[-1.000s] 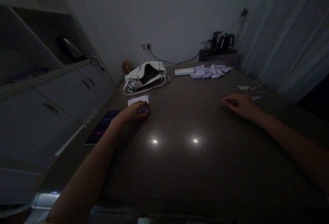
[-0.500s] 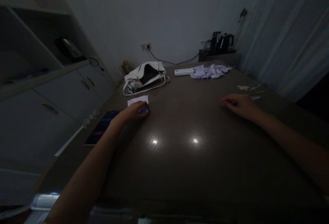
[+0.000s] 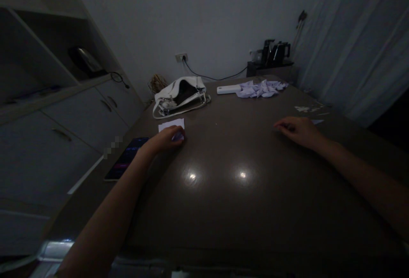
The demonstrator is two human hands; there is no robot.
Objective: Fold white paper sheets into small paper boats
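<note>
The white paper (image 3: 171,123) lies flat on the left side of the table (image 3: 217,210), with the left hand (image 3: 170,136) over its near edge. The fingers of that hand are curled around a small pale piece (image 3: 177,136), but it is so dim in here that I can't tell if they pinch it or just cover it. The right hand (image 3: 295,130) rests well apart, over on the other side, loosely open with its fingers bent and a little gap by the thumb. Just beside it is a small white paper point (image 3: 317,121), and a bit past that are some pale scraps (image 3: 307,109). A flat dark screen (image 3: 128,156) sits next to the left arm. Behind the white paper is a white bag (image 3: 180,96) with its top open. Farther back, a white bar (image 3: 228,90) touches a heap of pale folded papers (image 3: 261,89).
</note>
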